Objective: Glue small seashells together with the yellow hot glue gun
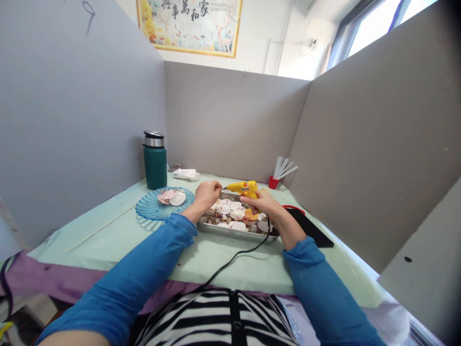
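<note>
My right hand (265, 203) grips a yellow glue gun (244, 188) over a metal tray (230, 231) filled with several seashells. The gun's nozzle points left toward my left hand (206, 193), whose fingers are pinched shut around something too small to make out, just in front of the nozzle tip. The gun's black cord (234, 255) runs off the table's near edge toward my body.
A blue glass plate (151, 209) with a few shells lies left of the tray. A green thermos (154, 161) stands behind it. A red cup of white sticks (275, 180), a black pad (311, 229), a white object (186, 174) and grey partition walls surround the table.
</note>
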Available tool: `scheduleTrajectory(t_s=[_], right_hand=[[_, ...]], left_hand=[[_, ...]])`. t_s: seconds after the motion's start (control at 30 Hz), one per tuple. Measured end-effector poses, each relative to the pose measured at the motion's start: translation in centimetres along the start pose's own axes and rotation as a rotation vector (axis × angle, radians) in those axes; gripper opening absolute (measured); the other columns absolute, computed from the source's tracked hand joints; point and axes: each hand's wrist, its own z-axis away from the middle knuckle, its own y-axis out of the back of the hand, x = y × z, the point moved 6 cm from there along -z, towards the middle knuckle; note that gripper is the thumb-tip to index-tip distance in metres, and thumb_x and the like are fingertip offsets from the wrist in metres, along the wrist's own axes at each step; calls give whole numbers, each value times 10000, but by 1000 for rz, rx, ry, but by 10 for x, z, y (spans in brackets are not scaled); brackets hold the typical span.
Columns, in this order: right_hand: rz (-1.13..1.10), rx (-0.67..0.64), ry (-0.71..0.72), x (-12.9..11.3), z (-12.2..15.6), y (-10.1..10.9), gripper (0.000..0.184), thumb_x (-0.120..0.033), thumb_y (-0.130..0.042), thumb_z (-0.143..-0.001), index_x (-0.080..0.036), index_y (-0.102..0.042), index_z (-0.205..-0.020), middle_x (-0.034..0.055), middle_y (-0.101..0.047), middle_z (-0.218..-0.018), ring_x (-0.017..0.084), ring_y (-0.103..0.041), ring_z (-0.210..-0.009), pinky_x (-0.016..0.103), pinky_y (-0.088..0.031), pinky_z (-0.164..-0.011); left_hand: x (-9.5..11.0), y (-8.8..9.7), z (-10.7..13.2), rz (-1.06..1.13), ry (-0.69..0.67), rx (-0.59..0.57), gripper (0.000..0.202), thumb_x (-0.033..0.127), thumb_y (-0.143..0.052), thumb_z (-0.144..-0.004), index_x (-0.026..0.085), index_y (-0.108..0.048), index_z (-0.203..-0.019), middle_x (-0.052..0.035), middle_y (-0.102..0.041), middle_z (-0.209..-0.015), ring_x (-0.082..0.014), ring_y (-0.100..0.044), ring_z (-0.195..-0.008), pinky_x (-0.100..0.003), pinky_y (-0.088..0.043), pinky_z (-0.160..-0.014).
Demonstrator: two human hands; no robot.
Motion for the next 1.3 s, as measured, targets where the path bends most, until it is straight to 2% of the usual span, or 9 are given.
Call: scheduleTrajectory(t_s=[0.27,0.67,0.83,1.0,1.13,1.3], right_hand=[[27,-14,-19,-1,1,0,383,-536,-649,-743,-155,-635,-771,-41,-480,-439,88,-426,-432,232,-312,-453],[4,-17,-19,-3,1,-1,367,-534,-651,-740,-171,-626,-787,-42,-477,-466,89,-439,-433,227,-330,-440],[0,-1,-23,-3,1,-2,349,-522,-677,-720,-186,-627,-800,-32,-485,-477,108,-449,-441,241,-347,-439],[25,8,-7,-1,-2,-2,348,-520,-671,-729,-187,-639,-825,-27,-492,-495,109,-461,-440,232,-356,-427],[32,16,28,-1,-3,-1,341,-518,-659,-738,-195,-650,-847,-22,-516,-534,104,-472,-443,227,-368,-425],[92,39,80,-7,-2,-2,329,-493,-649,-739,-183,-657,-847,-12,-544,-571,111,-470,-458,242,-382,-442]], left_hand=[[1,1,1,-10,-14,34,255,228,-534,-813,216,-749,-949,-60,-740,-922,-208,-656,-871,-272,-451,-777],[-1,-1,-2,60,-4,47,223,217,-560,-795,199,-752,-907,-75,-740,-896,-212,-661,-850,-274,-453,-758],[-12,-13,-7,316,91,-28,152,207,-599,-774,158,-734,-823,-58,-714,-705,-158,-653,-633,-239,-469,-647],[-18,-22,-7,633,257,-70,92,177,-615,-774,131,-693,-790,-46,-699,-698,-104,-595,-492,-213,-473,-537],[-17,-22,-2,834,352,-86,52,135,-620,-778,113,-649,-741,-31,-665,-636,-79,-544,-431,-211,-475,-499],[-16,-24,1,1011,437,-119,50,109,-641,-780,103,-622,-734,-44,-668,-649,-74,-546,-436,-203,-472,-481]])
